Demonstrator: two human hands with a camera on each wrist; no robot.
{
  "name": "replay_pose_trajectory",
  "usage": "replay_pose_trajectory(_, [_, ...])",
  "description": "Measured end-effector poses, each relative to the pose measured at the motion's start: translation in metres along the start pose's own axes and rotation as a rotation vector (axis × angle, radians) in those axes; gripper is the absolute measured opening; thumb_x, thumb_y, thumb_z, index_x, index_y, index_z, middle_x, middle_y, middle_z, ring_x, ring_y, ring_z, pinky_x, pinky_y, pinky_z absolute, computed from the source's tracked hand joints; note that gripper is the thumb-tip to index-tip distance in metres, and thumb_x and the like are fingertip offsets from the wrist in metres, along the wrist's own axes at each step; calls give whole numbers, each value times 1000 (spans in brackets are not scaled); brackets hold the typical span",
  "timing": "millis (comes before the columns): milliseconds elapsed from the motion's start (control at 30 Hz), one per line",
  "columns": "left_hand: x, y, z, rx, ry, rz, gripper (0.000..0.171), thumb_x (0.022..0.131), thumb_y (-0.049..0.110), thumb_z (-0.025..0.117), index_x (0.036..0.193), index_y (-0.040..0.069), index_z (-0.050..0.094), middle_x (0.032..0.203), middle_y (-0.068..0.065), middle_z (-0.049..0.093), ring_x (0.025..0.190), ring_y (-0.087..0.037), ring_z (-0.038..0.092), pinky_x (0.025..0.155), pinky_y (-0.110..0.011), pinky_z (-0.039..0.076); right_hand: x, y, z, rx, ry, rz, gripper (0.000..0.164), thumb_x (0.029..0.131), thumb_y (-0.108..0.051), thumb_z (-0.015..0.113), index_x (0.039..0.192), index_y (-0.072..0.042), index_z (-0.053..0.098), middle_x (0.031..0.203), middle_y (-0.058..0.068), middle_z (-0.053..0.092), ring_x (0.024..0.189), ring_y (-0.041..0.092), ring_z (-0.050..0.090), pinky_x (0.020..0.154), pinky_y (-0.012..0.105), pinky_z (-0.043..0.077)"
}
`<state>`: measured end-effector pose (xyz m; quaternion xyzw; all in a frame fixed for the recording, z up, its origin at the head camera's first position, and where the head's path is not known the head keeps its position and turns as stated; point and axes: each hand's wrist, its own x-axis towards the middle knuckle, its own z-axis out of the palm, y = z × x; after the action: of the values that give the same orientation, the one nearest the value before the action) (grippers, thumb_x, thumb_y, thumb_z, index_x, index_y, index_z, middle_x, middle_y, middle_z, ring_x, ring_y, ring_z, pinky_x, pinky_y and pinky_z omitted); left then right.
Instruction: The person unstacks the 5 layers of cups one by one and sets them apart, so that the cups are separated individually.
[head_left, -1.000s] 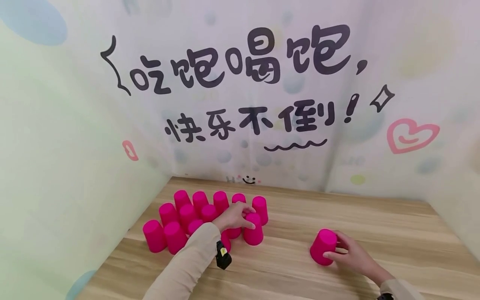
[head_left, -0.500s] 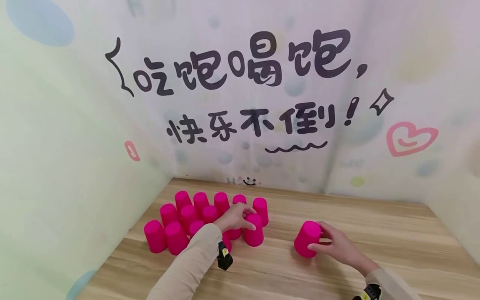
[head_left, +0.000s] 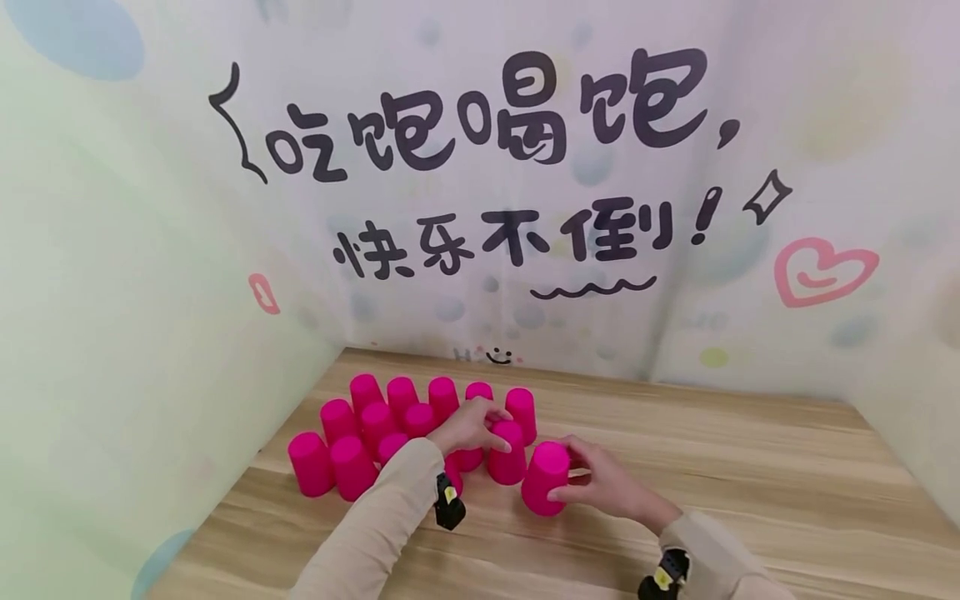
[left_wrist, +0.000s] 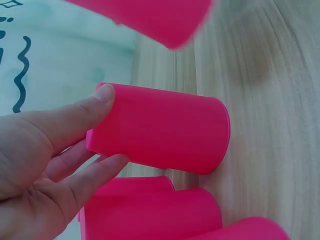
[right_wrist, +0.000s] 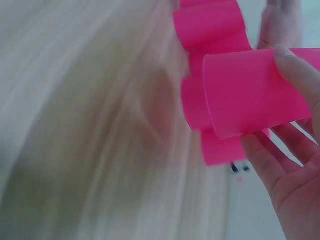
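Note:
My left hand (head_left: 472,429) holds the closed upper end of an upside-down pink cup (head_left: 507,457), its thumb and fingers on opposite sides. That cup (left_wrist: 160,127) stands upside down on the wooden table in the left wrist view. Just to its right, my right hand (head_left: 611,483) grips another upside-down pink cup (head_left: 545,482) between thumb and fingers. In the right wrist view this cup (right_wrist: 250,92) appears slightly off the table, with a shadow below. Left of my hands, several more pink cups (head_left: 309,467) stand upside down in rows, partly hidden by my left forearm.
The wooden table (head_left: 750,483) extends to the right of the cups. At its back stands a pale wall (head_left: 450,333) with large dark lettering, and another pale wall (head_left: 150,333) borders the left side. Black wrist cameras (head_left: 450,500) sit on the sleeves.
My right hand has carried its cup leftward across the table, close to the cup under my left hand. My left hand has stayed in place on its cup.

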<state>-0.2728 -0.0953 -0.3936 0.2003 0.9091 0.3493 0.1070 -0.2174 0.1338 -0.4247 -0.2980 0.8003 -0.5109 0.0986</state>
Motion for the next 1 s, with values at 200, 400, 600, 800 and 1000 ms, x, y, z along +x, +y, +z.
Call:
replay_pose_trajectory(200, [0,0,0,10,11,5,45,69,16,76,110,3,61,104,-8,61,94,-21,56,76,-28,48,17,1,26,15,-37,-21,56,74,-21,72,120,-1,45,112,10,53,101,26,55,81,31,48])
replay_pose_trajectory(400, [0,1,0,11,13,11,43,70,13,75,109,2,61,103,-9,62,92,-20,57,73,-26,49,29,4,45,20,-36,-74,55,74,-14,72,119,3,45,113,15,51,104,32,53,82,36,47])
replay_pose_trajectory(600, [1,-1,1,-29,7,-6,43,70,12,75,110,2,61,103,-9,61,85,-18,55,64,-23,50,37,8,62,-13,1,-138,56,73,-14,72,120,4,46,108,15,51,97,29,55,77,33,49])
replay_pose_trajectory(800, [2,-1,2,-26,9,-3,45,70,14,75,110,2,61,102,-8,62,86,-18,55,66,-23,49,38,12,73,-64,43,-68,53,74,-16,71,117,4,48,107,13,54,93,26,58,77,33,49])
replay_pose_trajectory(1000, [1,0,2,-16,10,-15,44,70,15,75,110,4,61,102,-7,62,89,-19,56,72,-26,49,39,14,78,-58,78,-44,56,75,-14,70,120,6,46,109,19,54,94,32,58,77,39,49])
